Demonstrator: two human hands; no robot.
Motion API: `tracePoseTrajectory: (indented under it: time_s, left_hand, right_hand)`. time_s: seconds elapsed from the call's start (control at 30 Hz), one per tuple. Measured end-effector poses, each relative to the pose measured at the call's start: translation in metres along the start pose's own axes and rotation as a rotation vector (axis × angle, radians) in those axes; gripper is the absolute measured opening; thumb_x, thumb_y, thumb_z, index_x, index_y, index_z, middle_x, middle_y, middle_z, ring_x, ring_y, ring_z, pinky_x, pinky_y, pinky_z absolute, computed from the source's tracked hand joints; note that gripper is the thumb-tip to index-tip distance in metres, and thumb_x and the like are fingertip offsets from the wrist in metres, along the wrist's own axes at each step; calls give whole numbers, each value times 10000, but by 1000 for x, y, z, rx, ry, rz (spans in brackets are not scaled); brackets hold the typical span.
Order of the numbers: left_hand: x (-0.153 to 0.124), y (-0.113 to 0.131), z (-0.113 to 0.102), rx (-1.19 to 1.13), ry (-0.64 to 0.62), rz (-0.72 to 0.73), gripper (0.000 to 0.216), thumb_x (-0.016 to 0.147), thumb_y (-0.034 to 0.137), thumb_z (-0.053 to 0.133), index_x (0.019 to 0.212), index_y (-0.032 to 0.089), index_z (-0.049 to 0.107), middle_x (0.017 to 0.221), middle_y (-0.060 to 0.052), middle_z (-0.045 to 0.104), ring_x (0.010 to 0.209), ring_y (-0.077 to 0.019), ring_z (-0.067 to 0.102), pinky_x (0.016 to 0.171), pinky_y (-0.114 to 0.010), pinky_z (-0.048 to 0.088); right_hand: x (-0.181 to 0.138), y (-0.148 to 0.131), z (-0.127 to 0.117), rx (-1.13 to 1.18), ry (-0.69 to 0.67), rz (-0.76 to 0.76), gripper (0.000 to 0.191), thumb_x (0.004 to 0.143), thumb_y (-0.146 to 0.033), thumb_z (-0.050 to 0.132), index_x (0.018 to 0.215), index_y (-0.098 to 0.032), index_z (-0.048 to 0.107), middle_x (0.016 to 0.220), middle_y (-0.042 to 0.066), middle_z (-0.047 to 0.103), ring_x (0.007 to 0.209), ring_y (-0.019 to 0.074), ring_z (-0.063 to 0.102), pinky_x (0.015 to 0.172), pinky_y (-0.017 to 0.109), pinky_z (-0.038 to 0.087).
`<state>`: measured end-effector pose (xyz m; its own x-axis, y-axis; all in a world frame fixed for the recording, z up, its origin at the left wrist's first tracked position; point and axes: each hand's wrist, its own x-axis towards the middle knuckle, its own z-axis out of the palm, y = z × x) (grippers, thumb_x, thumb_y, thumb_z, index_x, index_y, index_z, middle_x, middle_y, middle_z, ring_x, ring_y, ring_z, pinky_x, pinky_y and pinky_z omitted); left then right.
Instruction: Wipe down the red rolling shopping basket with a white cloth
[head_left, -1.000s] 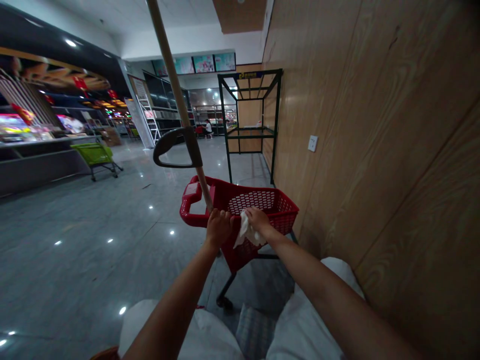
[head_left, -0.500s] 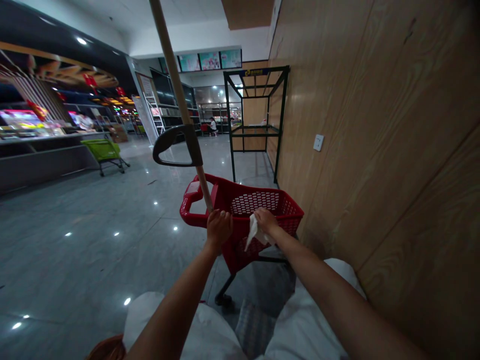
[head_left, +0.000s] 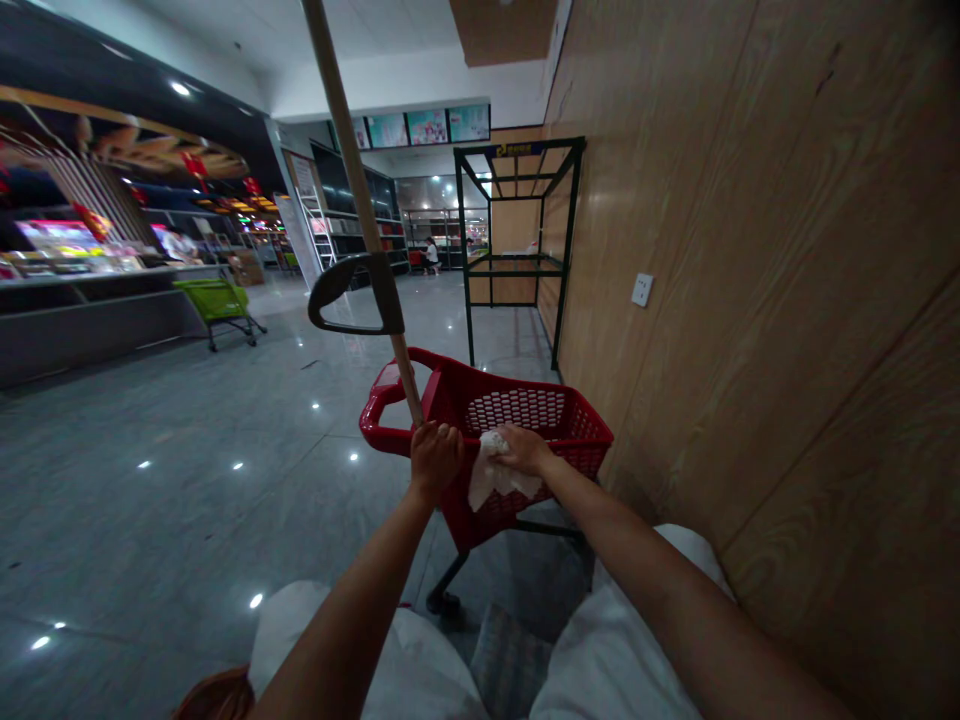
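Observation:
A red plastic shopping cart (head_left: 555, 415) stands on the grey floor in front of me, close to a wooden wall. My left hand (head_left: 435, 458) is closed around the lower part of a long wooden pole (head_left: 352, 170) at the cart's near rim; the pole carries a black D-shaped handle (head_left: 352, 292). My right hand (head_left: 525, 450) presses a crumpled white cloth (head_left: 491, 478) against the cart's near rim, fingers closed over it.
The wood-panelled wall (head_left: 750, 250) with a white socket (head_left: 641, 289) runs along the right. A dark metal shelf frame (head_left: 521, 230) stands beyond the cart. A green cart (head_left: 217, 300) and a counter are far left. A person sits in the distance.
My right hand with the white cloth has slid left along the cart's rim toward my left hand. The view has shifted slightly; my left hand keeps its hold on the pole.

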<state>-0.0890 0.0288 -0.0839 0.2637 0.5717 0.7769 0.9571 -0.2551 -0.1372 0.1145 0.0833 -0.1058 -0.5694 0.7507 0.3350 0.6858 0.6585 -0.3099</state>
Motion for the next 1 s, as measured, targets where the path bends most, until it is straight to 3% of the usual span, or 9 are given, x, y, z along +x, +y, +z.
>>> tracePoseTrajectory:
  time_s: [0.13,0.3,0.43,0.6,0.8,0.9,1.0]
  left_hand:
    - [0,3,2,-35,19,-53,200,876,201,440,727,235,569,794,-36,653,853,-198,601,958,-392,375]
    - [1,5,6,-54,18,-98,223,870,219,437,696,242,575,750,-36,645,840,-211,597,934,-408,359]
    - [2,-5,6,-11,-6,-46,226,886,253,433,718,240,584,788,-33,660,849,-201,598,924,-389,349]
    - [7,-22,6,-53,-72,-11,226,884,245,443,700,246,575,756,-22,654,813,-195,602,920,-388,344]
    - [14,-32,17,64,-25,6,216,873,235,456,682,244,555,737,-14,648,800,-198,598,897,-374,347]
    - [17,-31,25,90,14,-43,219,874,232,452,670,244,532,734,-14,637,817,-206,589,900,-383,345]
    - [22,-28,32,111,15,-101,218,885,237,443,684,242,526,752,-20,634,838,-215,580,922,-400,333]
  right_hand:
    - [-3,9,-5,-35,21,84,440,772,-480,701,1062,-166,592,1102,92,600,1032,221,567,893,317,435]
    - [22,-35,8,44,88,-86,265,893,-258,560,1149,-193,580,1124,57,611,1054,168,559,915,264,421]
    - [34,-52,13,21,103,-80,198,937,-236,465,1047,-186,622,1048,60,635,992,169,587,867,252,432]
    - [8,-6,1,-127,0,35,188,926,-298,512,1035,-198,628,1066,79,641,981,194,597,824,263,445]
    - [-29,61,-12,-196,-40,131,163,908,-244,541,1019,-170,636,1066,87,633,1024,190,576,882,275,426]
    - [-18,58,-5,-193,-29,114,163,900,-214,546,1029,-158,629,1081,94,626,1037,193,564,907,291,424]
    - [14,29,12,-140,26,37,194,907,-230,548,1082,-172,608,1114,90,615,1054,192,552,931,303,422]
